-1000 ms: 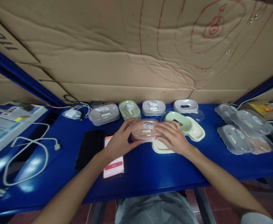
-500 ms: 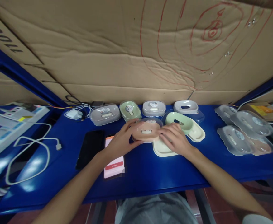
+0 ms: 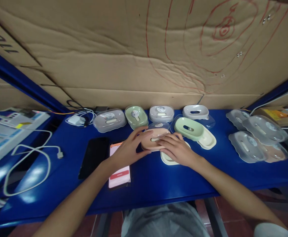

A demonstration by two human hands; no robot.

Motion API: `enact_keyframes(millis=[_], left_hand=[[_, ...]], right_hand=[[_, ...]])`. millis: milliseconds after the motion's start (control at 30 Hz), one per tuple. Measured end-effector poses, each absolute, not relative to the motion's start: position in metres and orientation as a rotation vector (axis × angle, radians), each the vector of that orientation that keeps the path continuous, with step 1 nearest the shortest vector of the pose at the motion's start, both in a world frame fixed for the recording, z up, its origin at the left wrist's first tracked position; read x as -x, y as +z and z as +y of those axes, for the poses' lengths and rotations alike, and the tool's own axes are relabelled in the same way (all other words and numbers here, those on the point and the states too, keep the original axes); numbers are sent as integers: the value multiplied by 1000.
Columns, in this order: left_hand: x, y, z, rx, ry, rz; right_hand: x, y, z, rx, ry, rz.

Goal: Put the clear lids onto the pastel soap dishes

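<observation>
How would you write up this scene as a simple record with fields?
Left fingers: holding the peach box by its left side
Right fingers: at its right side, grip unclear
Partly beneath right hand: cream tray
Behind right hand: green dish
Left of hands: dark phone, lit phone
Far right: overlapping pile of covered boxes
Surface: blue table
</observation>
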State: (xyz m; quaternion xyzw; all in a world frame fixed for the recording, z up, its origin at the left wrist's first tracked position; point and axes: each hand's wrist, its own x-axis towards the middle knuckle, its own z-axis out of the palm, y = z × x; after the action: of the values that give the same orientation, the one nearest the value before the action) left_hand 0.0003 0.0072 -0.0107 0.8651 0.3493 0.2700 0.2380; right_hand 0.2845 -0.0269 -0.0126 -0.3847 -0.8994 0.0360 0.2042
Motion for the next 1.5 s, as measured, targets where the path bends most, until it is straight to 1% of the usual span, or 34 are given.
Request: enact_keyframes(millis=[300, 500, 667, 867, 1233, 1400, 1500], left_hand=[[2, -15, 16, -2314, 719, 975], [1, -16, 13, -2359, 656, 1041], [0, -13, 11, -2352, 670, 993], [-1, -14, 11, -2372, 691, 1038], [-2, -16, 10, -2378, 734, 1032], [-5, -25, 8, -2452, 661, 1058], [-3, -18, 8, -2440, 678, 1029]], right_hand=[[-288, -9, -24, 1044, 194, -2414], [-294, -5, -24, 1014, 101, -2335], [-295, -3, -25, 983, 59, -2293], [-290, -5, -27, 903, 32, -2253], [-289, -7, -27, 893, 75, -2213], [-291, -8, -27, 962, 129, -2157], [-297, -2, -26, 912, 142, -2220]])
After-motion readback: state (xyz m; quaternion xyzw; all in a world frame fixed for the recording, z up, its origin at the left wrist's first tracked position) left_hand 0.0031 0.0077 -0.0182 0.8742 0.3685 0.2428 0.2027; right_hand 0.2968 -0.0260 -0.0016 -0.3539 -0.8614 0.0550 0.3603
